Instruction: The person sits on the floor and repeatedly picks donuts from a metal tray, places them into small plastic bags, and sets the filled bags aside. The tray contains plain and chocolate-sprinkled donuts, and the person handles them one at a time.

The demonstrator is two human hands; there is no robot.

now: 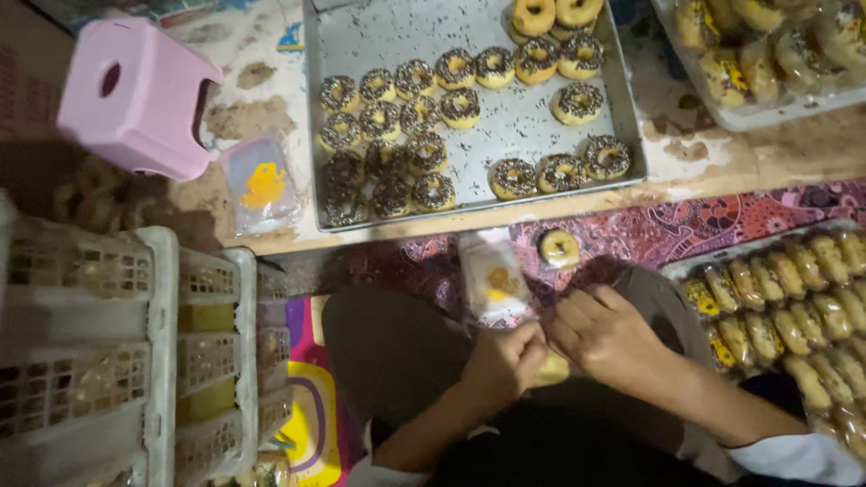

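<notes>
My left hand [505,361] and right hand [600,334] pinch the base of a thin plastic pouch [492,280]; probably light, limp, slippery.

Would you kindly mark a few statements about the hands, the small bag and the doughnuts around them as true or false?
1. Both hands, left hand and right hand, meet at the small clear bag. True.
2. The metal tray holds sprinkled doughnuts. True.
3. The stool is blue. False: it is pink.
4. The doughnuts at the right lie unwrapped. False: they are in clear bags.
5. One loose doughnut lies beside the bag. True.
</notes>
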